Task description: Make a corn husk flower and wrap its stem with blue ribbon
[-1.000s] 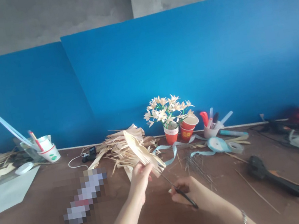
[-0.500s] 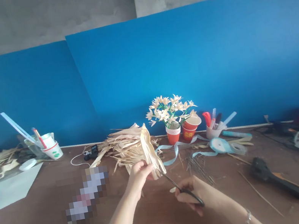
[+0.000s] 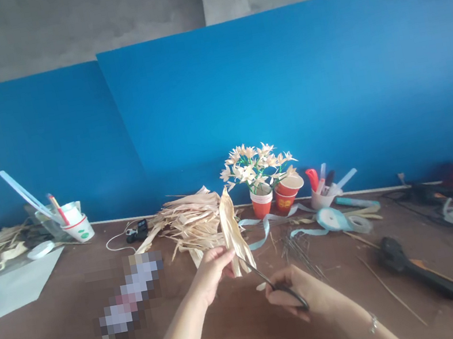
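Note:
Between thumb and fingers, my left hand (image 3: pixel 214 274) pinches a pale dried corn husk (image 3: pixel 230 224) that stands upright above the table. My right hand (image 3: pixel 290 293) is closed round the dark handles of a pair of scissors (image 3: pixel 267 280). Their blades reach up and left to the lower part of the husk; whether they are parted there I cannot make out. A small pale scrap (image 3: pixel 261 287) lies beside my right fingers. Behind the husk is a heap of dried husks (image 3: pixel 191 219).
Husk-coloured flowers (image 3: pixel 252 165) stand in red paper cups (image 3: pixel 262 204) at the back. Light blue ribbon (image 3: pixel 332 220) and thin wires (image 3: pixel 303 255) lie to the right, with a black glue gun (image 3: pixel 419 270) further over. A white cup (image 3: pixel 79 229) holds tools at the left.
The husk has turned slightly and its tip has shifted to the right in my left hand. My right hand with the scissors stays nearly in place.

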Demonstrator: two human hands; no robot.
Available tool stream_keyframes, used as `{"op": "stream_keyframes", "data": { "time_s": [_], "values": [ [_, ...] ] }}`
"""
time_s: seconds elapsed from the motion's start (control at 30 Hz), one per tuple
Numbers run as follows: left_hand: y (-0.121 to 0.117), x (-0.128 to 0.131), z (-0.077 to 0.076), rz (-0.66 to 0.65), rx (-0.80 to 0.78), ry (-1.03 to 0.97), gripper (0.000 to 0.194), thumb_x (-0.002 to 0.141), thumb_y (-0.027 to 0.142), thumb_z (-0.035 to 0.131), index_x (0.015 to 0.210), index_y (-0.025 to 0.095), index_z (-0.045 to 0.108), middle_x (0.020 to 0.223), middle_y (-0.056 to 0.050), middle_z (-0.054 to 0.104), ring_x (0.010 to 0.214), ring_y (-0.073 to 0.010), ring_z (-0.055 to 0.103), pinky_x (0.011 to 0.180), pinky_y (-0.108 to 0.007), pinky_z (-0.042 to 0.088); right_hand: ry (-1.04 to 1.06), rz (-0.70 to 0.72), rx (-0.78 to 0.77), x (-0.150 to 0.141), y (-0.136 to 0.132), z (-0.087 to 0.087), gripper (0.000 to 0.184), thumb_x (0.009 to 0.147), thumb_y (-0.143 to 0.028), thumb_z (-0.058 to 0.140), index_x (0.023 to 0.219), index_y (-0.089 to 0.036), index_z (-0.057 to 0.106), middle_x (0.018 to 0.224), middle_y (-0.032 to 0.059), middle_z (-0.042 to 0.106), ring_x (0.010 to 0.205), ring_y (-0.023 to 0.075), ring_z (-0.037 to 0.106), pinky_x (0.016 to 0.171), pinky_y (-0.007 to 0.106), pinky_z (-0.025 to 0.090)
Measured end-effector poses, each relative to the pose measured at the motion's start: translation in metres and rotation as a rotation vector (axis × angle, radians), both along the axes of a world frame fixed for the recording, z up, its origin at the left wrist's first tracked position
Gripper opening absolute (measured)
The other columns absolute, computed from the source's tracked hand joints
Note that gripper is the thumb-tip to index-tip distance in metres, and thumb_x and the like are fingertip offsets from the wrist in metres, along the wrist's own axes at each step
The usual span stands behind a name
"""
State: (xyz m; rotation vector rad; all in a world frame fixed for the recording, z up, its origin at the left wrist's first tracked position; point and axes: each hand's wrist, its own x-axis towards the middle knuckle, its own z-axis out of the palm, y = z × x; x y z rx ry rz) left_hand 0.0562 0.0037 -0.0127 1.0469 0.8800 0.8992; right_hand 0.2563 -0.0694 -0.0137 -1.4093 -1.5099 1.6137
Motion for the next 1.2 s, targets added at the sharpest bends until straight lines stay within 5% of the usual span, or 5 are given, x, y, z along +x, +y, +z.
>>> {"op": "stream_keyframes", "data": {
  "time_s": [0.27,0.43,0.63,0.9,1.2],
  "values": [
    [0.0,0.002,-0.001,0.032,-0.011,0.035,0.029,0.064,0.041,0.075,0.069,0.013,0.067,0.06,-0.002,0.065,0.051,-0.0113,0.056,0.049,-0.021,0.041,-0.075,-0.006,0.033,0.002,0.002,-0.002,0.025,0.072,-0.038,0.066,0.075,-0.014,0.062,0.041,-0.008,0.045,0.032,0.0035,0.035,0.033,0.016,0.021],
    [0.002,0.002,0.0,0.224,-0.024,0.02,0.028,0.062,0.04,0.077,0.07,0.014,0.068,0.059,0.001,0.063,0.053,-0.009,0.055,0.049,-0.018,0.038,-0.015,0.003,0.021,0.002,0.002,0.003,0.031,0.071,-0.044,0.066,0.076,-0.014,0.059,0.045,-0.0059,0.05,0.035,0.0055,0.041,0.034,0.016,0.027],
    [0.004,0.001,0.001,0.402,-0.035,-0.108,0.032,0.059,0.039,0.079,0.066,0.014,0.06,0.045,0.007,0.049,0.04,-0.0031,0.04,0.034,-0.013,0.019,0.034,0.019,0.01,-0.004,0.0,0.001,0.036,0.072,-0.049,0.066,0.08,-0.014,0.057,0.045,-0.0059,0.051,0.036,0.0058,0.042,0.036,0.016,0.028],
    [-0.009,0.016,0.008,0.399,0.05,-0.048,0.033,0.063,0.041,0.076,0.072,0.014,0.06,0.06,0.0,0.065,0.055,-0.0137,0.065,0.048,-0.019,0.048,0.123,0.029,0.03,-0.01,-0.002,-0.002,0.034,0.077,-0.048,0.061,0.084,-0.015,0.056,0.051,-0.0046,0.056,0.038,0.0057,0.048,0.037,0.016,0.023],
    [-0.022,0.029,0.009,0.411,0.101,0.042,0.033,0.068,0.046,0.07,0.077,0.016,0.059,0.067,-0.002,0.068,0.058,-0.0187,0.067,0.049,-0.024,0.051,0.125,-0.055,0.034,-0.017,-0.003,0.0,0.035,0.076,-0.05,0.061,0.082,-0.016,0.054,0.051,-0.006,0.054,0.037,0.0059,0.048,0.036,0.016,0.024]
  ]
}}
